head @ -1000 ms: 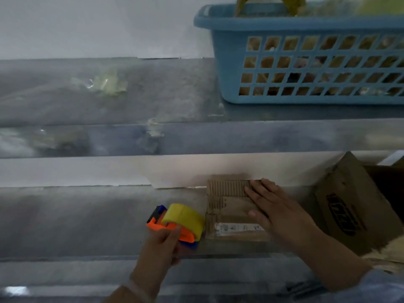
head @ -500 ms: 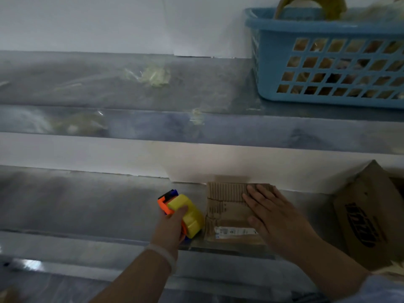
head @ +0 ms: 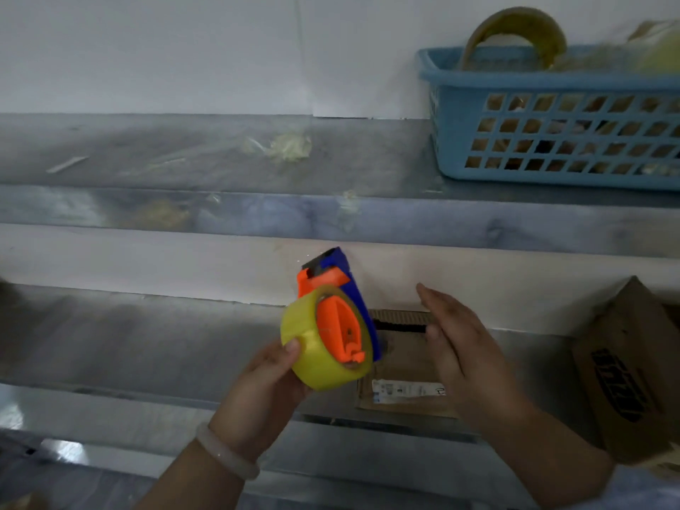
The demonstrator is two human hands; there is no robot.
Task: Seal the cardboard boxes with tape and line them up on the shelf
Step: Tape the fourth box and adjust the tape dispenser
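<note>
Head view: box (head: 404, 366) seemingly under right fingers (head: 441, 311)

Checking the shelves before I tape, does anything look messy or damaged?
Yes. Crumpled tape scraps litter the upper shelf, and the small cardboard box by your right hand has a dark gap at its top, not yet sealed.

A blue basket (head: 552, 115) holding a tape roll (head: 515, 29) sits on the upper ledge.

Dim grey shelves (head: 184, 344), white wall (head: 184, 49)
</note>
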